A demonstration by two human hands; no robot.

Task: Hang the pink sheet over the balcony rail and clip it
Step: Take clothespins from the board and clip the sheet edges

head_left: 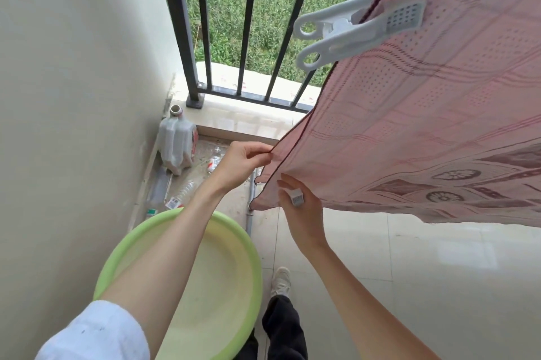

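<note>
Left hand point(240, 160) was pinching the dark hem of the pink sheet point(424, 131) between thumb and fingertips, right at the sheet's left edge, pulling it out a bit toward the wall point(73, 96). Right hand point(298, 207) was lower down, just beside the bottom corner of the fabric, with the fingers up against the cloth and a small white clip point(296, 198) tucked against them. I honestly couldn't tell if that hand was actually gripping the sheet or only the clip, since the fingers ran in behind the fabric. The two hands were near each other but not touching. The sheet itself was already up, draped from somewhere above the top of the view and hanging down in front of the black railing bars point(205, 37), with one big white clothes peg point(360, 28) already clamped onto its upper edge. So to me the hanging part looked done and the first clip was on, and this looked like the straightening-out stage: tugging the side edge flat before fastening it. Next move would probably call for keeping that hem taut with the left while the right brings the small clip up onto the edge, and squeezing it open one-handed could be fiddly. Green basin point(234, 286) sat on the floor below the arms, with a plastic jug point(175, 140) in the corner.
</note>
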